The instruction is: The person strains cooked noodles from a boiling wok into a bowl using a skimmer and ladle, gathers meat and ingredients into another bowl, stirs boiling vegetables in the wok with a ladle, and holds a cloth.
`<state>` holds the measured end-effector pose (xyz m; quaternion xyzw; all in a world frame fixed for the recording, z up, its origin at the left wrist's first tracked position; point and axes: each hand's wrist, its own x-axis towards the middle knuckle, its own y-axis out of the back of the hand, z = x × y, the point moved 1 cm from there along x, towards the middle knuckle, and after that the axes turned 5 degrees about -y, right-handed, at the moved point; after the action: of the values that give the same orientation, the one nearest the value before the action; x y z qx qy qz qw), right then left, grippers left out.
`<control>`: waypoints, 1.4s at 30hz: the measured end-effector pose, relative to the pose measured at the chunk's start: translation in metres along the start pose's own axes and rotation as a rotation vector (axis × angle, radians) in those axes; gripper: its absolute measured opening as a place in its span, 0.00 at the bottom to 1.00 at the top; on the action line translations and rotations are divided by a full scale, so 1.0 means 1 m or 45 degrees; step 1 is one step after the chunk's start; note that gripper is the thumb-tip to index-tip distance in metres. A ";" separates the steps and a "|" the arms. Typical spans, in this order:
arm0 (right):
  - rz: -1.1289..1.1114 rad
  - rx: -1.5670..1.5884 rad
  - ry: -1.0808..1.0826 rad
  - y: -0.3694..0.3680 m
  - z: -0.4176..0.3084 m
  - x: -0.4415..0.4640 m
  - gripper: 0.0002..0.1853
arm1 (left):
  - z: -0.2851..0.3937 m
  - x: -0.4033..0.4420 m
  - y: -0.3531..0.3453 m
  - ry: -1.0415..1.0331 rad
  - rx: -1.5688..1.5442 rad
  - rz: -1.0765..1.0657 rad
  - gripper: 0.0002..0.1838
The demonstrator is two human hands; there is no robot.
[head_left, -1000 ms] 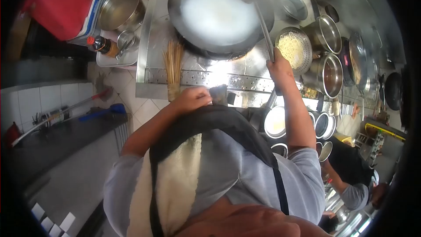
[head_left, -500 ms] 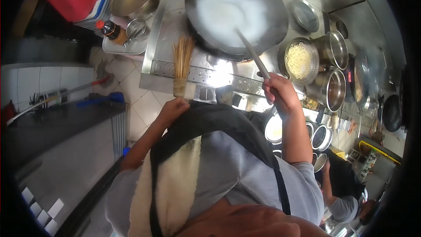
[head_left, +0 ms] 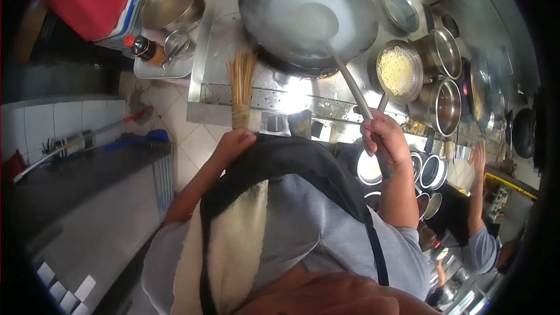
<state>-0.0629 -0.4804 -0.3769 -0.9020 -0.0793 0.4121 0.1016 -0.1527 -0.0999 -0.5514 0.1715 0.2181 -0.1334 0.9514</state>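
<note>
My right hand (head_left: 385, 136) is wrapped round the long handle of a ladle (head_left: 348, 79). The ladle's bowl sits inside a large dark wok (head_left: 364, 20) that holds cloudy white liquid. My left hand (head_left: 236, 142) is closed near the edge of the black apron (head_left: 280, 151), just below a bundled bamboo brush (head_left: 240, 81); whether it grips anything is hidden. Right of the wok, a perforated strainer (head_left: 417, 73) holds pale noodles (head_left: 398, 71).
Steel pots (head_left: 448, 53) stand right of the strainer. At the left are a pan (head_left: 173, 3), a sauce bottle (head_left: 146, 49) on a tray (head_left: 140, 70), and a red object (head_left: 87, 0). A co-worker's raised arm (head_left: 477, 186) shows at the lower right.
The ladle has moved from above the wok's right side down into it, and my right hand has shifted lower. My left hand has moved slightly left. The co-worker's arm has risen.
</note>
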 end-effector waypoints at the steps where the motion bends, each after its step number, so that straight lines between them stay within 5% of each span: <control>1: 0.006 -0.006 0.004 0.002 0.000 -0.001 0.25 | 0.001 0.004 -0.001 0.006 0.010 -0.040 0.16; 6: 0.048 0.034 0.091 0.004 0.008 -0.001 0.22 | 0.034 0.034 -0.011 -0.179 -0.008 -0.273 0.17; 9: 0.111 0.057 0.053 -0.013 0.012 0.007 0.21 | 0.096 0.056 -0.035 -0.267 -0.395 -0.582 0.17; 12: 0.046 0.157 0.137 -0.034 0.027 0.032 0.14 | 0.151 0.070 -0.061 -0.191 -0.604 -0.632 0.19; 15: -0.019 0.238 0.158 -0.070 0.029 0.049 0.10 | 0.185 0.069 -0.066 0.165 -1.187 -0.616 0.18; 18: -0.029 0.290 0.175 -0.084 0.033 0.060 0.10 | 0.148 0.093 -0.053 0.123 -1.283 -0.515 0.19; 22: 0.049 0.405 0.141 -0.084 0.023 0.054 0.09 | 0.141 0.090 -0.053 0.114 -1.061 -0.312 0.17; 25: 0.052 0.264 0.084 -0.068 0.001 0.033 0.08 | 0.111 0.103 -0.077 0.125 -0.923 -0.683 0.17; 27: 0.045 0.248 0.065 -0.056 -0.003 0.026 0.08 | 0.117 0.110 -0.113 -0.112 -0.571 -0.868 0.11; 35: -0.030 0.066 0.026 -0.014 -0.023 0.016 0.10 | 0.178 0.136 -0.235 -0.182 -0.612 -1.044 0.09; 42: -0.083 0.007 0.039 0.014 -0.032 0.015 0.10 | 0.200 0.148 -0.269 -0.174 -0.565 -1.128 0.07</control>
<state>-0.0278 -0.4944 -0.3711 -0.9048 -0.1061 0.3949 0.1188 -0.0383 -0.4469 -0.5223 -0.1531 0.2303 -0.4859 0.8291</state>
